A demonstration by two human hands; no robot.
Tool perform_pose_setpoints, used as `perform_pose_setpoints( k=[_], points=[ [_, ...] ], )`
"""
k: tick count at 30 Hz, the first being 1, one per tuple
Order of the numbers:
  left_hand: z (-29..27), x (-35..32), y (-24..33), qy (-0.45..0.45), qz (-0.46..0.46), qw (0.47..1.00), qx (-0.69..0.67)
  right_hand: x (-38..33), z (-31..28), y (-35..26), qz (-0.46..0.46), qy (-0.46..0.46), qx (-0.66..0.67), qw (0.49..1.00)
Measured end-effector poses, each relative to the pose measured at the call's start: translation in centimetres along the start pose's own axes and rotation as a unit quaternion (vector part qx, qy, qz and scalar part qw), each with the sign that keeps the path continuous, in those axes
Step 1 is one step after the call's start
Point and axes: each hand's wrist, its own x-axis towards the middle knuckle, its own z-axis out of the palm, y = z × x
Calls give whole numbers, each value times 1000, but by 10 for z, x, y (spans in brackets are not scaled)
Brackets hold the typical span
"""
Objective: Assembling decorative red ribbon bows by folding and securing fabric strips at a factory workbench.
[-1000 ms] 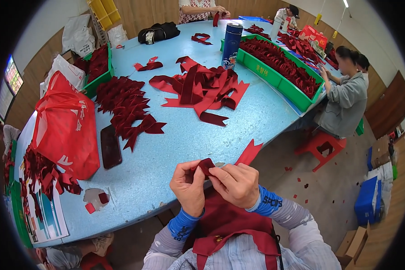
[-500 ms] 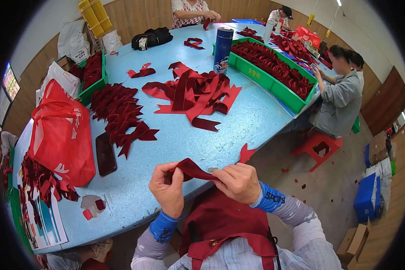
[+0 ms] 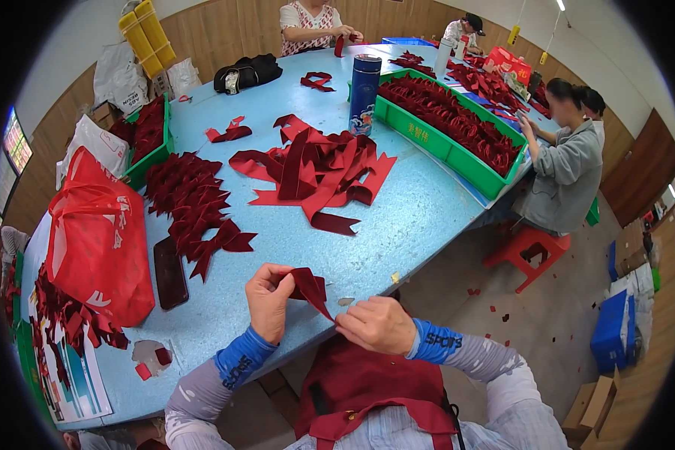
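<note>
My left hand (image 3: 268, 301) pinches a folded piece of dark red ribbon (image 3: 309, 288) just above the near edge of the blue table (image 3: 420, 210). My right hand (image 3: 375, 324) holds the ribbon's lower tip, fingers closed, close to my body. Both hands hover over my dark red apron (image 3: 371, 382). A pile of loose red ribbon strips (image 3: 315, 169) lies in the table's middle. A row of finished dark red bows (image 3: 195, 206) runs along the left of it.
A red plastic bag (image 3: 97, 240) and a dark phone (image 3: 170, 274) lie at left. A blue bottle (image 3: 364, 84) stands by a long green tray (image 3: 446, 146) full of red pieces. Another green tray (image 3: 146, 161) sits far left. A person in grey (image 3: 562, 176) sits at right on a red stool (image 3: 529, 251).
My hands have drawn apart slightly and the ribbon is folded into a pointed shape; my right hand has dropped lower. The view has tilted toward the table.
</note>
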Motion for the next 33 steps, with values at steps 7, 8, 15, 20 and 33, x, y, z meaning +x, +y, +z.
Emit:
perform_pose_setpoints(
  k=[7,8,15,20,33],
  points=[
    [-2,6,-13,-9,-33,999,-4,-38,24,-10,-30,51,19,998],
    [-3,6,-11,-7,-38,999,-4,-53,31,-11,-35,49,19,998],
    [-1,3,-1,-13,-61,998,-7,-130,65,21,126,-63,96,985],
    [-1,4,-8,-9,-67,998,2,-158,105,45,385,-76,18,920],
    [-3,3,-7,-26,-92,995,32,-206,154,69,603,-233,85,758]
  ],
)
